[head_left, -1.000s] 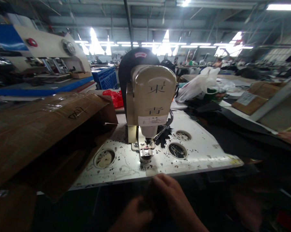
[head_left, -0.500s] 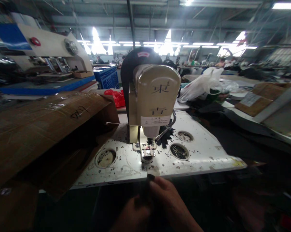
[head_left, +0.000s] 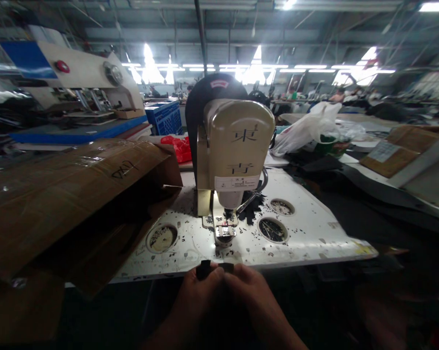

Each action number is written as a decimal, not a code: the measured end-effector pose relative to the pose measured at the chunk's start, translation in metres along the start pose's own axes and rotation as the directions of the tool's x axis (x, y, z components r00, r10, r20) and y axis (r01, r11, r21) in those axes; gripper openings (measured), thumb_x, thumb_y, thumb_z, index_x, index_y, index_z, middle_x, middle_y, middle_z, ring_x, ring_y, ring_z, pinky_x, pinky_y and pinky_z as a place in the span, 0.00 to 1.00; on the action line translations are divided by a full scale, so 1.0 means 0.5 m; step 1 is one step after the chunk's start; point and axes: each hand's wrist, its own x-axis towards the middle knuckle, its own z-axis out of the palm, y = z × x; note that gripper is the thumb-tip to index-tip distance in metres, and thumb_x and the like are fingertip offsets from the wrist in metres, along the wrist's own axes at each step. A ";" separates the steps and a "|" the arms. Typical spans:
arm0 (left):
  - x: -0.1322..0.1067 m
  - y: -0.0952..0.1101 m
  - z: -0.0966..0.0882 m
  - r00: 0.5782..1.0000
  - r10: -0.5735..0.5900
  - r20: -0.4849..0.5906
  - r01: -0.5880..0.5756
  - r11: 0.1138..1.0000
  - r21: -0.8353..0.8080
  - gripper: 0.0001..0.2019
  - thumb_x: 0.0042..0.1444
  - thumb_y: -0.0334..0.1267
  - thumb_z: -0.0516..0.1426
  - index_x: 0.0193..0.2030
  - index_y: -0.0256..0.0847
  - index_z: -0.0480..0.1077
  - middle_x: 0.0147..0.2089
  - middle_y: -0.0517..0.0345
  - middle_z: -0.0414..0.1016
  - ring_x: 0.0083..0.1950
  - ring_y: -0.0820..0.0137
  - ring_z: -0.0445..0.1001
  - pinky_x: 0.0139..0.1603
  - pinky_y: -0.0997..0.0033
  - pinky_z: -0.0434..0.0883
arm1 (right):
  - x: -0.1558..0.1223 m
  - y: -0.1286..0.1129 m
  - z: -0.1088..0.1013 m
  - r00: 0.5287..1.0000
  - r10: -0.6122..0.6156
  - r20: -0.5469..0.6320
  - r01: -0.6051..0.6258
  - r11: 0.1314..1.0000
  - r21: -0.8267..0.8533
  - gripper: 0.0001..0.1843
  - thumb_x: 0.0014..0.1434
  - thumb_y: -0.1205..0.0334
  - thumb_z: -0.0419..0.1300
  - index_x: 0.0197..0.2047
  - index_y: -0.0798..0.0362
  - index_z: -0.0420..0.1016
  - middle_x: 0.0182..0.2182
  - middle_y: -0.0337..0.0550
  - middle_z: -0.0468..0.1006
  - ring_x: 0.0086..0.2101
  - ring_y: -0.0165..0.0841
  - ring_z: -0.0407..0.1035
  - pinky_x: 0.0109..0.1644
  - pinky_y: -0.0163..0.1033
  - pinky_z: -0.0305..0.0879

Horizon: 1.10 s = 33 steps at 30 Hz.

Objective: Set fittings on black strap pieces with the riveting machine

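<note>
Black material (head_left: 203,270) stood pinched near the front edge of the worktop (head_left: 310,228)

Two short, dark ends of the material showed above the knuckles, and whether they belonged to one piece could not be told. One end rose from the left hand (head_left: 198,290), whose thumb and curled fingers pinched it. The other poked up at the fingers of the right hand (head_left: 247,287), also closed in a pinch, with the two thumbs nearly meeting. Below, the wrists and anything under them were lost in shadow.

Just beyond the hands, a ruler scale (head_left: 201,255) ran along the white worktop. Farther in, a small metal clamp (head_left: 225,231) sat beneath the head of a beige sewing machine (head_left: 243,150). Black scraps (head_left: 252,210) were heaped on its right, and loose bits speckled the surface around three round openings, one to the left and two to the right. On the left lay a taped cardboard box (head_left: 69,180), gaping open. Behind it stood a blue crate (head_left: 164,117) and a red bag (head_left: 179,148); a white plastic bag (head_left: 307,127) lay back on the right.
</note>
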 end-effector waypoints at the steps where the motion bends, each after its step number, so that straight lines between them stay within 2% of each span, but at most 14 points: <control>1: 0.005 0.006 0.008 1.000 -0.004 -0.012 0.004 1.000 -0.012 0.27 0.39 0.54 0.74 0.35 0.36 0.71 0.17 0.69 0.59 0.18 0.81 0.54 0.18 0.78 0.46 | 0.002 0.003 0.001 1.000 0.000 -0.002 0.000 1.000 0.001 0.24 0.48 0.43 0.75 0.30 0.55 0.74 0.24 0.38 0.73 0.24 0.29 0.64 0.29 0.35 0.62; 4: 0.020 0.011 0.015 1.000 0.003 -0.019 -0.004 0.999 -0.048 0.26 0.40 0.51 0.74 0.37 0.36 0.70 0.17 0.70 0.60 0.17 0.82 0.54 0.18 0.79 0.48 | 0.005 0.003 -0.003 1.000 -0.003 -0.004 0.003 0.998 0.064 0.25 0.49 0.41 0.74 0.34 0.55 0.76 0.25 0.39 0.74 0.25 0.31 0.66 0.31 0.36 0.64; 8: 0.030 0.008 0.009 1.000 -0.005 -0.015 0.003 0.990 -0.141 0.28 0.39 0.49 0.75 0.40 0.37 0.69 0.19 0.70 0.64 0.18 0.82 0.56 0.17 0.81 0.51 | 0.002 -0.003 -0.003 1.000 0.013 0.026 -0.019 0.969 0.245 0.26 0.52 0.41 0.72 0.42 0.55 0.77 0.32 0.44 0.79 0.30 0.35 0.73 0.35 0.38 0.68; 12: 0.029 0.014 0.012 0.999 -0.047 -0.017 0.042 0.979 -0.198 0.30 0.36 0.49 0.76 0.39 0.36 0.69 0.20 0.69 0.66 0.18 0.82 0.57 0.17 0.81 0.56 | 0.001 0.006 0.010 0.992 -0.008 0.129 -0.042 0.924 0.381 0.23 0.57 0.46 0.71 0.46 0.55 0.75 0.34 0.45 0.80 0.31 0.34 0.75 0.37 0.37 0.69; 15: 0.029 0.018 0.011 0.998 -0.058 -0.017 0.053 0.977 -0.205 0.29 0.35 0.49 0.76 0.36 0.36 0.69 0.20 0.68 0.66 0.17 0.82 0.56 0.17 0.79 0.57 | 0.001 0.014 0.017 0.983 0.033 0.179 -0.103 0.913 0.395 0.19 0.61 0.49 0.68 0.45 0.56 0.74 0.33 0.44 0.79 0.31 0.32 0.74 0.36 0.35 0.68; 18: 0.033 0.015 0.001 0.999 -0.033 0.003 0.033 0.988 -0.153 0.26 0.40 0.47 0.75 0.37 0.35 0.69 0.21 0.66 0.67 0.18 0.82 0.56 0.18 0.80 0.53 | -0.002 0.014 0.017 0.981 0.061 0.185 -0.129 0.914 0.385 0.20 0.63 0.46 0.66 0.43 0.56 0.72 0.32 0.42 0.76 0.26 0.28 0.70 0.30 0.33 0.63; 20: 0.037 0.011 -0.008 0.999 -0.023 0.041 0.028 0.992 -0.122 0.24 0.44 0.45 0.73 0.40 0.36 0.69 0.21 0.67 0.66 0.19 0.82 0.56 0.19 0.81 0.52 | -0.006 0.011 0.016 0.979 0.066 0.192 -0.135 0.918 0.373 0.22 0.63 0.44 0.65 0.42 0.56 0.72 0.29 0.40 0.74 0.21 0.24 0.63 0.25 0.31 0.56; 24: 0.041 0.008 -0.016 0.993 -0.029 0.116 0.038 0.997 -0.073 0.23 0.50 0.46 0.70 0.47 0.36 0.70 0.19 0.71 0.59 0.19 0.81 0.54 0.20 0.80 0.51 | -0.007 0.008 0.016 0.978 0.091 0.186 -0.151 0.928 0.340 0.26 0.58 0.40 0.69 0.39 0.55 0.71 0.23 0.33 0.65 0.18 0.21 0.51 0.20 0.29 0.42; 26: 0.042 0.009 -0.015 0.993 -0.023 0.112 0.030 0.998 -0.061 0.25 0.50 0.47 0.70 0.49 0.35 0.71 0.19 0.70 0.60 0.19 0.81 0.54 0.20 0.80 0.51 | -0.004 0.009 0.016 0.981 0.092 0.172 -0.144 0.937 0.319 0.27 0.55 0.39 0.71 0.41 0.55 0.73 0.21 0.30 0.61 0.18 0.20 0.48 0.19 0.28 0.39; 28: 0.043 0.010 -0.015 0.993 -0.022 0.112 0.028 0.998 -0.053 0.27 0.50 0.48 0.70 0.52 0.34 0.72 0.20 0.70 0.60 0.19 0.81 0.55 0.20 0.80 0.51 | 0.000 0.010 0.015 0.988 0.065 0.143 -0.108 0.942 0.317 0.28 0.53 0.41 0.73 0.43 0.56 0.75 0.22 0.32 0.65 0.18 0.20 0.51 0.20 0.28 0.44; 29: 0.043 0.010 -0.016 0.993 -0.022 0.116 0.027 0.998 -0.048 0.28 0.50 0.48 0.69 0.53 0.34 0.72 0.20 0.69 0.60 0.19 0.81 0.54 0.20 0.80 0.51 | 0.001 0.011 0.015 0.992 0.045 0.119 -0.082 0.942 0.325 0.28 0.53 0.43 0.74 0.44 0.56 0.76 0.24 0.35 0.70 0.19 0.21 0.56 0.22 0.28 0.50; 31: 0.045 0.008 -0.020 0.992 -0.022 0.127 0.028 0.998 -0.048 0.29 0.50 0.49 0.68 0.54 0.33 0.72 0.19 0.69 0.59 0.19 0.80 0.54 0.20 0.79 0.52 | 0.003 0.012 0.014 0.996 0.010 0.084 -0.038 0.939 0.340 0.27 0.52 0.45 0.75 0.45 0.57 0.77 0.30 0.42 0.78 0.26 0.28 0.68 0.32 0.33 0.65; 33: 0.047 0.005 -0.024 0.991 -0.012 0.131 0.020 0.998 -0.057 0.30 0.51 0.50 0.67 0.55 0.32 0.71 0.19 0.70 0.58 0.19 0.80 0.53 0.21 0.79 0.53 | 0.004 0.012 0.013 0.998 -0.013 0.058 -0.007 0.943 0.331 0.25 0.53 0.46 0.75 0.43 0.57 0.77 0.35 0.47 0.82 0.33 0.36 0.75 0.43 0.40 0.71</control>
